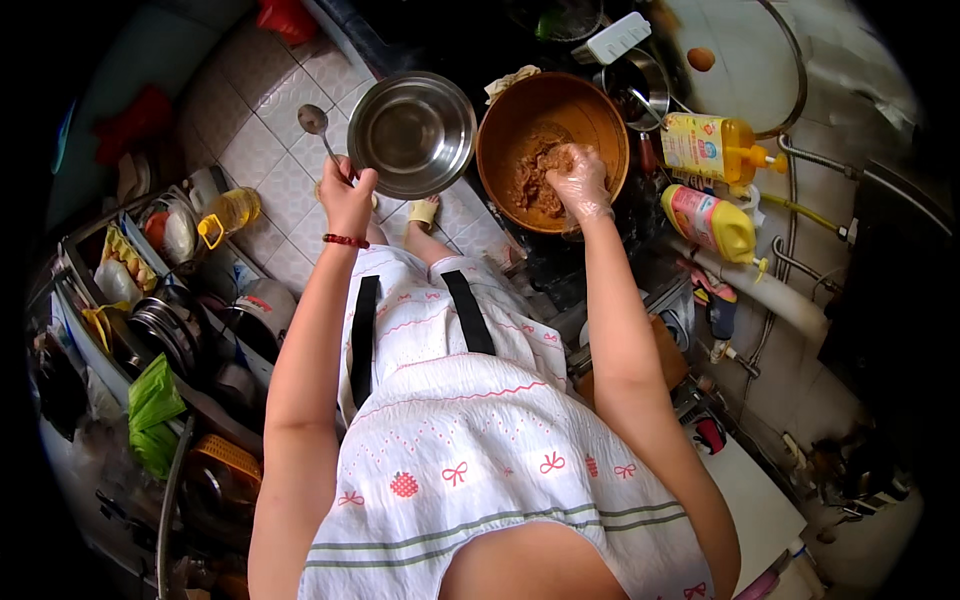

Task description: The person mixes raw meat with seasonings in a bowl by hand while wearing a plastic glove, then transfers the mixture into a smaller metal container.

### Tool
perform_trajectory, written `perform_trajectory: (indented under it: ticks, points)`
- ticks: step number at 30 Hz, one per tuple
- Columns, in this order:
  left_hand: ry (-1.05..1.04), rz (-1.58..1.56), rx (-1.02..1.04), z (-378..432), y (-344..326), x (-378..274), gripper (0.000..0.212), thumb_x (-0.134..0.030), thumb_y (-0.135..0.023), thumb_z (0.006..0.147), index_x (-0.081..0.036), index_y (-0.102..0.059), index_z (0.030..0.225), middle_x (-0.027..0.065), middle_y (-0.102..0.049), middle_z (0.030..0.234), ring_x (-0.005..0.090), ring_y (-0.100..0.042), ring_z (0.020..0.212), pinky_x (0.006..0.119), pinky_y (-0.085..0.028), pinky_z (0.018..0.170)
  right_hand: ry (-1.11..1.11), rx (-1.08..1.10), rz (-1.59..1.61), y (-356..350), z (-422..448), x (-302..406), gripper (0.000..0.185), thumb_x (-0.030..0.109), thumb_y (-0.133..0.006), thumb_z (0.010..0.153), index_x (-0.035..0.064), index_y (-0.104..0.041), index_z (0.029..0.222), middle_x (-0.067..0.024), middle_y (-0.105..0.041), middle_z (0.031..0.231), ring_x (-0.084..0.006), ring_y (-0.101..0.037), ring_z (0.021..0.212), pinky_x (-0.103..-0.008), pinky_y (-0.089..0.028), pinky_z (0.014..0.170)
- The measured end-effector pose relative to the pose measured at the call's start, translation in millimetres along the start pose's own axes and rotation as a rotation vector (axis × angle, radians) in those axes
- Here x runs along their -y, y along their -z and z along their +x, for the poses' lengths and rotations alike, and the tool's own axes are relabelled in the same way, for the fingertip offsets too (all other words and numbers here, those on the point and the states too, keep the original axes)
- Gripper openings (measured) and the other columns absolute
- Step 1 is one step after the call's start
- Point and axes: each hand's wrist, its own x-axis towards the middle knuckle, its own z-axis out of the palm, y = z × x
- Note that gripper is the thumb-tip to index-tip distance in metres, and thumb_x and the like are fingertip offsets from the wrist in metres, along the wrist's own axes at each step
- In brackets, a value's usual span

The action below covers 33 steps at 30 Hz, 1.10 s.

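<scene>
My left hand [348,196] holds both the rim of a stainless steel bowl [412,135] and the handle of a metal spoon [313,120], whose bowl end sticks out to the upper left. The inside of the steel bowl shows bare metal. On my right hand [577,184] is a clear plastic glove. Its fingers are curled on ground meat [534,174] inside a large brown bowl [606,127], and some meat is in the fingers. The two bowls stand side by side, their rims close together. The fingertips of my right hand are partly hidden.
Right of the brown bowl are a small metal pot [658,82], a yellow pump bottle [739,150] and a yellow detergent bottle [712,221]. A cloth [511,81] lies behind it. At left, an oil bottle [234,214] is by a rack of pots [262,315]. An egg [700,59] is at upper right.
</scene>
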Motion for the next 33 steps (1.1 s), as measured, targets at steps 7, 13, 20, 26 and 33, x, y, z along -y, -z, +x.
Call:
perform_trajectory:
  ticks: [7, 13, 20, 26, 33]
  points:
    - [-0.079, -0.014, 0.093, -1.3, -0.6, 12.3, 0.021, 0.000, -0.054, 0.071, -0.008, -0.035, 0.076, -0.0009, -0.040, 0.063, 0.0059, -0.040, 0.051, 0.021, -0.041, 0.043, -0.027, 0.035, -0.173, 8.5, -7.8, -18.3, 0.041, 0.020, -0.067, 0.060, 0.0027, -0.059, 0.096, -0.0230, -0.053, 0.103, -0.0373, -0.051, 0.097, -0.0388, -0.043, 0.086]
    - [-0.040, 0.059, 0.148, -7.9, -26.4, 5.5, 0.024, -0.001, -0.057, 0.067, -0.008, -0.036, 0.076, -0.0014, -0.038, 0.070, 0.0079, -0.037, 0.062, 0.020, -0.034, 0.056, -0.107, 0.027, -0.123, 19.2, -35.4, -48.9, 0.046, 0.020, -0.069, 0.059, 0.0043, -0.059, 0.100, -0.0247, -0.051, 0.104, -0.0385, -0.050, 0.098, -0.0401, -0.042, 0.086]
    - [0.100, -0.196, 0.301, 0.7, -66.1, 0.8, 0.029, -0.004, -0.062, 0.079, -0.008, -0.034, 0.077, -0.0002, -0.043, 0.074, 0.0065, -0.045, 0.063, 0.021, -0.046, 0.057, -0.217, 0.033, -0.096, 17.2, -61.4, -74.9, 0.051, 0.021, -0.069, 0.061, 0.0046, -0.056, 0.107, -0.0232, -0.048, 0.111, -0.0378, -0.048, 0.104, -0.0389, -0.040, 0.090]
    - [-0.171, 0.227, 0.302, 14.9, -65.2, 14.9, 0.030, -0.008, -0.068, 0.075, -0.002, -0.040, 0.084, 0.0058, -0.048, 0.078, 0.0156, -0.053, 0.071, 0.026, -0.048, 0.061, -0.190, -0.041, -0.043, 15.8, -68.9, -69.8, 0.051, 0.021, -0.069, 0.061, 0.0063, -0.057, 0.108, -0.0257, -0.048, 0.112, -0.0402, -0.047, 0.104, -0.0407, -0.041, 0.089]
    - [-0.416, 0.465, 0.642, -62.4, -101.4, -21.5, 0.025, -0.002, -0.064, 0.074, 0.000, -0.043, 0.087, 0.0105, -0.050, 0.082, 0.0219, -0.052, 0.068, 0.029, -0.045, 0.057, -0.281, -0.035, 0.023, 22.8, -72.6, -65.9, 0.045, 0.019, -0.066, 0.062, 0.0080, -0.059, 0.105, -0.0239, -0.050, 0.109, -0.0386, -0.048, 0.103, -0.0406, -0.042, 0.088]
